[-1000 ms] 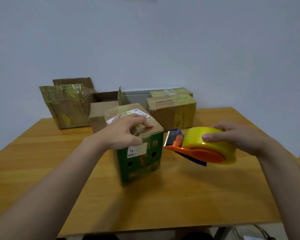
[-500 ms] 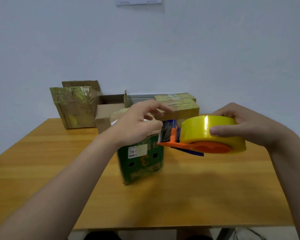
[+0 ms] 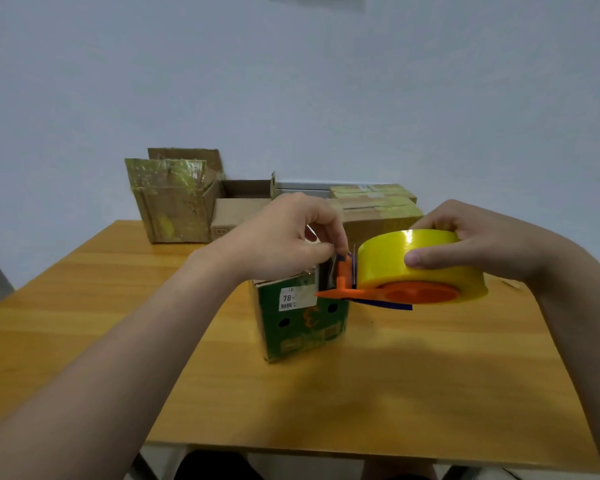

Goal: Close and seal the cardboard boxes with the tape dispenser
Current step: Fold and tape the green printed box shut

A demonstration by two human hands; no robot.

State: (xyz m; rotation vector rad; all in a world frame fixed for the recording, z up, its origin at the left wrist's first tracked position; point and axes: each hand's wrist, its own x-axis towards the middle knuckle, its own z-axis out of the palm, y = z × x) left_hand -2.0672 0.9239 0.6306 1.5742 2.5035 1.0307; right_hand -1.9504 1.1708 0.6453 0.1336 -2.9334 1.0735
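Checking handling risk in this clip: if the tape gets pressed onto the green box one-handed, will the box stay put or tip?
The green box stands taller than wide on a smooth wooden table, so a sideways push would probably slide or tip it. It looks like light cardboard. Neither hand steadies it now: left hand pinches at the tape dispenser.

Both your forearms reach forward from the lower corners, bare to the elbow and raised above the counter. Your left hand [image 3: 284,237] is knuckles-up, wrist slightly bent, its thumb and forefinger pinched together at the tips while the other fingers curl under. Your right hand [image 3: 482,244] is cupped sideways in a wide grasp, thumb stretched along the near side, fingers wrapped over the far side.
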